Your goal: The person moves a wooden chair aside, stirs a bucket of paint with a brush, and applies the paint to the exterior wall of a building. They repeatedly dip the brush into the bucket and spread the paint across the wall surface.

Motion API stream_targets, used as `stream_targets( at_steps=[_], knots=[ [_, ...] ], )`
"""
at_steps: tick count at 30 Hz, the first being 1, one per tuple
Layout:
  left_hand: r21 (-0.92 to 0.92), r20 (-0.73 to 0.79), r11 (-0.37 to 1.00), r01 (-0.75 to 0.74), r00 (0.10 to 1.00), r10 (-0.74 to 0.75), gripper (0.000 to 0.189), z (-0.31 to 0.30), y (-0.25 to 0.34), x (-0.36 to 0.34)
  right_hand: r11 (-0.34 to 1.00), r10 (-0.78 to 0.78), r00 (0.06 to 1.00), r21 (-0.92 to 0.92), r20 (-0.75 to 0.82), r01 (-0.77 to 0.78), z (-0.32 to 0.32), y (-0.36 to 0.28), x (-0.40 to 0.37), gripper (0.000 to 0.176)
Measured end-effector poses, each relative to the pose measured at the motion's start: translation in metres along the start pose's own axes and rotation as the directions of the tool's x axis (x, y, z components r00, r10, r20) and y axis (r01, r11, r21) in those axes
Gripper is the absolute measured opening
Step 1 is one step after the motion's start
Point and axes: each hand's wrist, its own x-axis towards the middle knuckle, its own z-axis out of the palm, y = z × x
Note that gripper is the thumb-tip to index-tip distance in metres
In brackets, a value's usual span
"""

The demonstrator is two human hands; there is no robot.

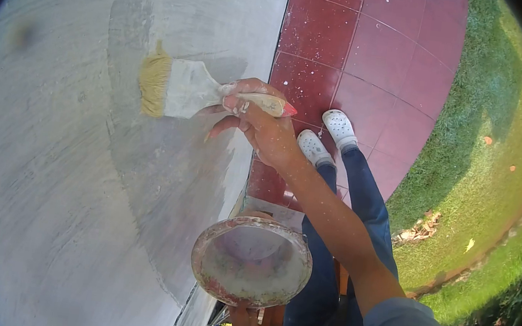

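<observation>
My right hand (257,114) is closed around the handle of a wide paintbrush (191,89), its pale-yellow bristles against the grey-white wall (49,158). Pinkish-red colour marks the handle's end, and white smears show on my fingers. Darker, wet-looking patches spread over the wall around and below the brush. Lower down, my left hand (243,321) grips a paint bucket (204,266) at its near rim, partly hidden by it. The bucket's mouth faces me; whitish liquid lies inside and dried paint crusts its rim.
Red floor tiles (318,31) with white spatters run along the wall's foot. My feet, in white clogs (339,128), stand on the tiles. Grass (465,180) borders them on the right, with dry leaves (420,227) lying on it.
</observation>
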Motion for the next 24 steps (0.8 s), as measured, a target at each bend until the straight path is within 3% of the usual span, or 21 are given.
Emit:
stream_targets(
  at_steps=[2,6,7,9,10,12,14,17,18,20,21,23,24],
  knots=[
    [0.012,-0.016,1.000,0.018,1.000,-0.018,0.072,0.000,0.000,0.002,0.984,0.058,0.993,0.173,-0.105,-0.039,-0.058,0.033,0.024,0.020],
    [0.010,-0.024,1.000,0.013,1.000,-0.013,0.070,0.000,-0.001,0.000,0.978,-0.025,0.904,-0.198,-0.426,-0.066,-0.157,0.041,0.053,0.020],
    [0.020,-0.049,0.999,0.043,0.998,-0.042,0.074,0.000,0.000,0.001,0.978,-0.023,0.905,-0.195,-0.425,-0.067,-0.156,0.039,0.058,0.020],
    [0.025,-0.075,0.997,0.075,0.995,-0.072,0.078,-0.001,0.000,0.004,0.901,-0.131,0.823,-0.412,-0.553,-0.133,-0.153,0.039,0.067,0.015],
    [0.003,-0.053,0.998,0.065,0.997,-0.064,0.074,-0.005,-0.003,0.006,0.877,-0.143,0.866,-0.467,-0.479,-0.113,-0.137,0.038,0.067,0.014],
    [-0.019,-0.035,0.998,0.057,0.998,-0.058,0.069,-0.016,-0.009,0.007,0.822,-0.301,0.906,-0.563,-0.298,0.088,-0.072,0.037,0.057,0.011],
    [0.180,-0.018,0.984,0.000,1.000,0.003,0.068,-0.027,-0.014,0.009,0.640,-0.422,0.890,-0.752,-0.173,0.157,0.004,0.023,0.032,0.011],
    [0.300,0.009,0.953,-0.046,0.999,0.046,0.065,-0.036,-0.019,0.011,0.685,-0.402,0.912,-0.687,-0.079,0.242,0.068,-0.017,-0.002,0.012],
    [0.296,0.009,0.954,-0.045,0.999,0.045,0.065,-0.027,-0.015,0.009,0.795,-0.328,0.942,-0.559,-0.072,0.235,0.076,-0.035,-0.010,0.012],
    [0.041,-0.063,0.997,0.067,0.996,-0.064,0.073,-0.003,-0.001,0.003,0.951,-0.181,0.983,-0.259,-0.023,0.169,0.084,-0.066,-0.024,0.012],
    [0.038,-0.065,0.997,0.066,0.996,-0.063,0.073,-0.005,-0.002,0.003,0.989,-0.113,0.993,-0.099,0.019,0.114,0.086,-0.070,-0.026,0.012],
    [-0.053,0.008,0.998,0.039,0.999,-0.039,0.069,-0.011,-0.004,0.006,0.986,-0.151,0.988,0.066,-0.017,0.152,0.044,-0.033,-0.009,0.013],
    [-0.058,0.012,0.998,0.037,0.999,-0.037,0.069,-0.007,-0.003,0.005,0.986,-0.151,0.988,0.063,-0.011,0.151,0.017,-0.016,0.002,0.013]
  ],
)
